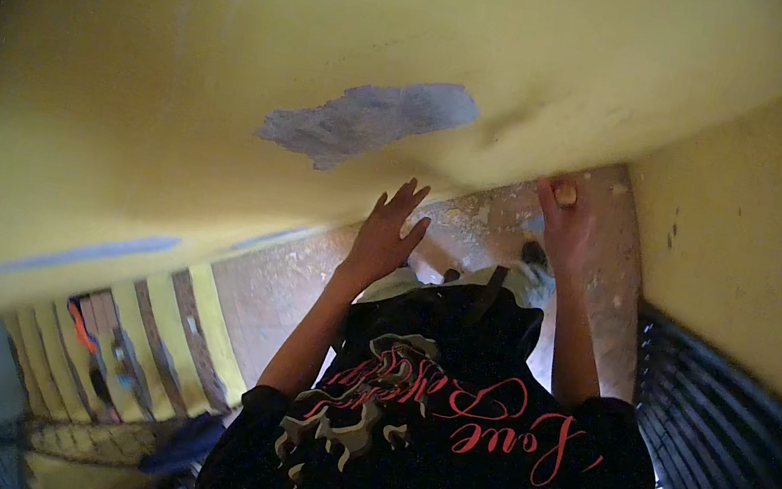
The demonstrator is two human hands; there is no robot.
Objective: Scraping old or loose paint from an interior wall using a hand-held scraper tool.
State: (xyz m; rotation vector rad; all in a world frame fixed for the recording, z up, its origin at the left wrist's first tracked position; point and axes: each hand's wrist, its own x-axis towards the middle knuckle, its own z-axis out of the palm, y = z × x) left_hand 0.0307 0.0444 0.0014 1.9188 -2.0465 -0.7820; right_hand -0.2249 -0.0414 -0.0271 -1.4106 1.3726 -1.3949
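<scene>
A yellow painted wall (243, 17) fills the view in front of me, with a bare grey patch (379, 121) where paint is gone. My left hand (388, 236) is near the wall, below this patch, with its fingers apart and nothing in them. Whether its fingertips touch the paint I cannot tell. Lower and to the right, my right hand (568, 229) curls around a small tan object (565, 192), near the wall's foot as seen from here. Most of that object is hidden by my fingers, so its kind is unclear.
Worn concrete floor (286, 289) lies below, with paint flecks. A second yellow wall (761, 201) meets the first at right, above a dark corrugated metal shutter (712, 429). Yellow and brown steps (153, 338) at left bear several small items. Grey strips (94, 253) mark the wall low down.
</scene>
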